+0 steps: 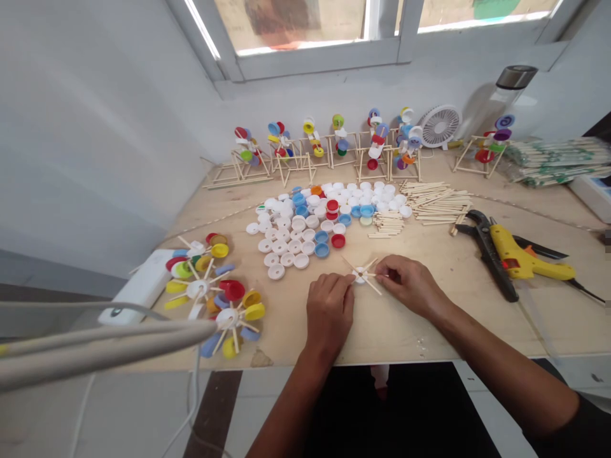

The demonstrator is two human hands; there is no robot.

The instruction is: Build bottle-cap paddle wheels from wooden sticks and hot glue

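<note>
Near the table's front edge, a white bottle cap (361, 280) has several short wooden sticks spread out from it like spokes. My left hand (330, 310) is closed, its fingertips pinching the cap's left edge. From the right, my right hand (411, 283) pinches the outer end of a wooden stick (370, 274) that lies against the cap. Loose white bottle caps (295, 246), with some blue and red ones, lie just behind my hands. A small pile of short sticks (387, 223) sits beside them.
At the left are finished-looking cap wheels (228, 318), a white power strip (140, 289) and a grey cable (143, 337) crossing close to the camera. A yellow glue gun (520, 251) and black-handled cutters (491, 257) lie right. Stick frames with coloured wheels (376, 143), a fan (440, 126) and a bottle (508, 89) stand behind.
</note>
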